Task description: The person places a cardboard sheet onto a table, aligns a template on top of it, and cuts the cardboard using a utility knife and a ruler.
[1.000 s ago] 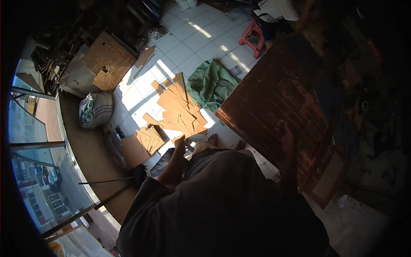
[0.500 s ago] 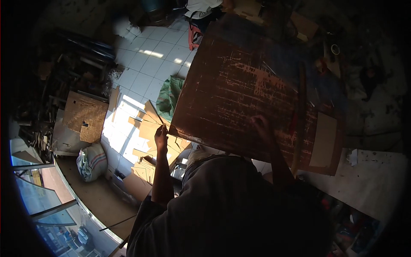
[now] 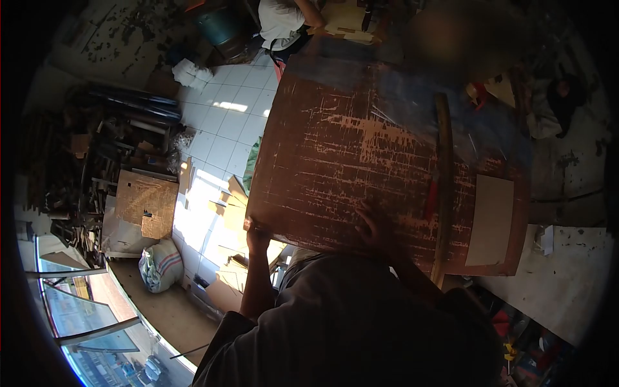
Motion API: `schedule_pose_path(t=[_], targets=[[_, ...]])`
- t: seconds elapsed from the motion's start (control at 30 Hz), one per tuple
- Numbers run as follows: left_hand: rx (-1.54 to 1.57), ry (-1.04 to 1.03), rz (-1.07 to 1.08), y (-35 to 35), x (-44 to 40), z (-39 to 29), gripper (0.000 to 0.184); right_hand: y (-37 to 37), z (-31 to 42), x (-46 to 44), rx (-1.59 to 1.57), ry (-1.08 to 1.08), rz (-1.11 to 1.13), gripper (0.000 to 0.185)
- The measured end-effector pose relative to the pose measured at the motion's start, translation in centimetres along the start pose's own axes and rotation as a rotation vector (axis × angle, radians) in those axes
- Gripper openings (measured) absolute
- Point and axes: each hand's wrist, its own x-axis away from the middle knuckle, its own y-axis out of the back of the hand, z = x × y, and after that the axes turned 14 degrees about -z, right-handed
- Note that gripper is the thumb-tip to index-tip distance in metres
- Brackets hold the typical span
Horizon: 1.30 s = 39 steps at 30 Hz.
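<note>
My left hand (image 3: 258, 237) is at the near left corner of a large, scratched brown worktable (image 3: 309, 155). Its fingers look curled together, and whatever they may hold is too small or dark to make out. Over the table's near edge, my right hand (image 3: 373, 226) has its fingers spread on or just above the surface, with nothing visible in it. To its right lie a red object (image 3: 430, 200), a long wooden strip (image 3: 443, 161) and a tan rectangular board (image 3: 490, 219).
Cut cardboard pieces (image 3: 225, 264) lie on the sunlit tiled floor (image 3: 216, 122) at the left, near a green sack (image 3: 251, 169) and a stuffed white sack (image 3: 161, 264). A person in a white shirt (image 3: 277, 22) sits beyond the table. A pale bench (image 3: 548, 277) stands at right.
My left hand has come from beyond the table's left edge to its corner; the thin dark strip at its fingers no longer shows. My right hand has moved nearer me, its fingers spreading. The view has shifted.
</note>
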Motion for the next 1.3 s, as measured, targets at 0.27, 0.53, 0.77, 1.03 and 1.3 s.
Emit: schedule_pose_path(t=[0.27,0.53,0.77,1.03,1.3], targets=[[-0.515,-0.383,-0.208,1.4,-2.0,-0.8,0.025,-0.6,-0.6,0.2,-0.023,-0.001,-0.034,0.049],[-0.430,-0.299,-0.359,0.3,-1.0,-1.2,0.024,-1.1,-0.6,0.8,-0.057,-0.006,-0.091,0.046],[-0.537,-0.474,-0.344,-2.9,-0.2,1.2,0.024,-0.9,-0.1,0.1,-0.047,0.033,-0.157,0.041],[-0.328,-0.370,-0.358,-0.7,-1.4,0.4,0.022,-1.4,0.0,0.1,0.025,0.071,-0.171,0.037],[-0.447,-0.445,-0.160,-0.3,-0.4,1.8,0.046,-2.0,0.8,0.1,0.109,0.118,-0.179,0.033]])
